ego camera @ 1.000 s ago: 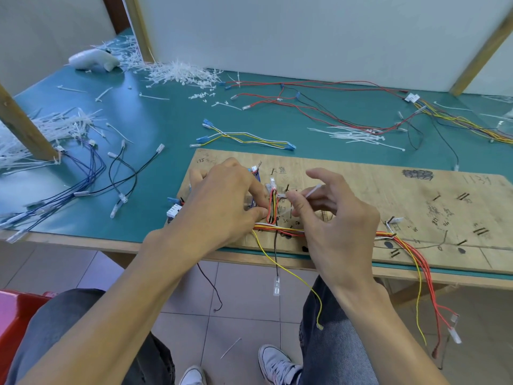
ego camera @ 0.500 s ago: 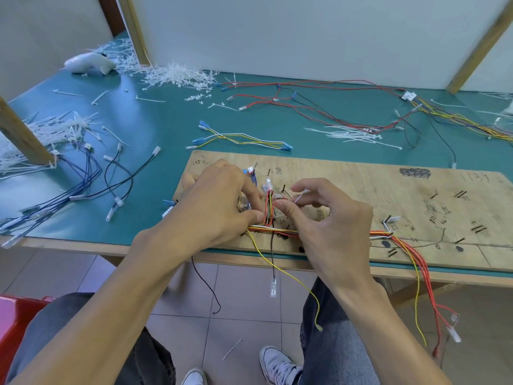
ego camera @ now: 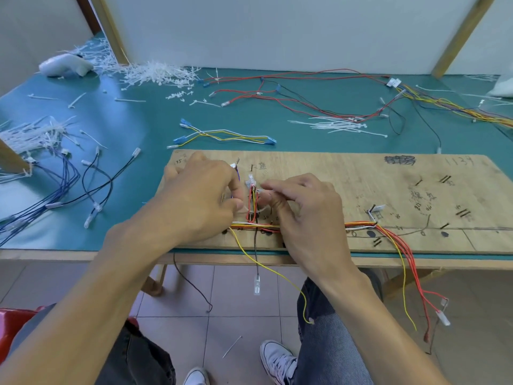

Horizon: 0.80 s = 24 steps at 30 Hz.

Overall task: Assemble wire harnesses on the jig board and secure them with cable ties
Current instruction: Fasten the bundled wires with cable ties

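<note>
A plywood jig board (ego camera: 347, 173) lies on the green table. A wire harness (ego camera: 361, 225) of red, orange, yellow and white wires runs along its near edge, with a short upright branch (ego camera: 252, 202) between my hands. A white cable tie (ego camera: 259, 212) loops around that branch. My left hand (ego camera: 200, 198) pinches one end of the tie at the branch's left side. My right hand (ego camera: 302, 207) pinches the other end on the right with thumb and forefinger. The tie's ends are mostly hidden by my fingers.
Loose cable ties lie in piles at the back left (ego camera: 155, 75), far left (ego camera: 30, 134) and centre right (ego camera: 338, 125). Spare wire sets lie on the table: blue-tipped (ego camera: 224, 136), blue and black (ego camera: 63, 187), red and black (ego camera: 299, 98). Harness ends (ego camera: 410, 276) hang over the table's edge.
My right hand has lowered and closed in on the upright branch, its fingers now pinching the tie there. My left hand stayed at the branch.
</note>
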Motion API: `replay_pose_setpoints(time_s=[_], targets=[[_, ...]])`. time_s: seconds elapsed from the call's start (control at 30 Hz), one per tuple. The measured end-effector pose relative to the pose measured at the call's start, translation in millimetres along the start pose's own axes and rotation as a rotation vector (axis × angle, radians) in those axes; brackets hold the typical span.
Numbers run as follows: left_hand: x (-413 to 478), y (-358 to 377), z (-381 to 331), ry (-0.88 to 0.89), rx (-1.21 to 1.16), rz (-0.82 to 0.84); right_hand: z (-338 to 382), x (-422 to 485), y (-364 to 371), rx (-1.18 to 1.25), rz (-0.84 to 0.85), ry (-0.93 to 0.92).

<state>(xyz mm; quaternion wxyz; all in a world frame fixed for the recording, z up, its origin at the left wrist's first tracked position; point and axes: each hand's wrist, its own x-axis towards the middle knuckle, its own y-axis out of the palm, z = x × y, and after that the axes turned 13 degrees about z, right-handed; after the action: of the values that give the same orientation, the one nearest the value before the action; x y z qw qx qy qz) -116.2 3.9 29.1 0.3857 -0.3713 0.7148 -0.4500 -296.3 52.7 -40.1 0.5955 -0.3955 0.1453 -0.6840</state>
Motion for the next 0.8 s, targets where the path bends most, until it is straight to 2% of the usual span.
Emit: replay_pose_setpoints(time_s=[0.17,0.3,0.4,0.6,0.8], targets=[[-8,2,3,0.227,-0.209,-0.062,-2,3,1,-0.012,-0.006,-0.125],[-8,13,3,0.299,-0.295,-0.126,-7,4,3,-0.02,0.0,-0.123],[-5,16,4,0.317,-0.399,-0.091,-8,4,4,0.098,0.009,-0.113],[5,21,9,0.265,-0.532,-0.084,-3,0,-2,0.172,-0.024,-0.063],[4,23,15,0.28,-0.645,-0.061,0,0,-2,0.13,-0.011,-0.057]])
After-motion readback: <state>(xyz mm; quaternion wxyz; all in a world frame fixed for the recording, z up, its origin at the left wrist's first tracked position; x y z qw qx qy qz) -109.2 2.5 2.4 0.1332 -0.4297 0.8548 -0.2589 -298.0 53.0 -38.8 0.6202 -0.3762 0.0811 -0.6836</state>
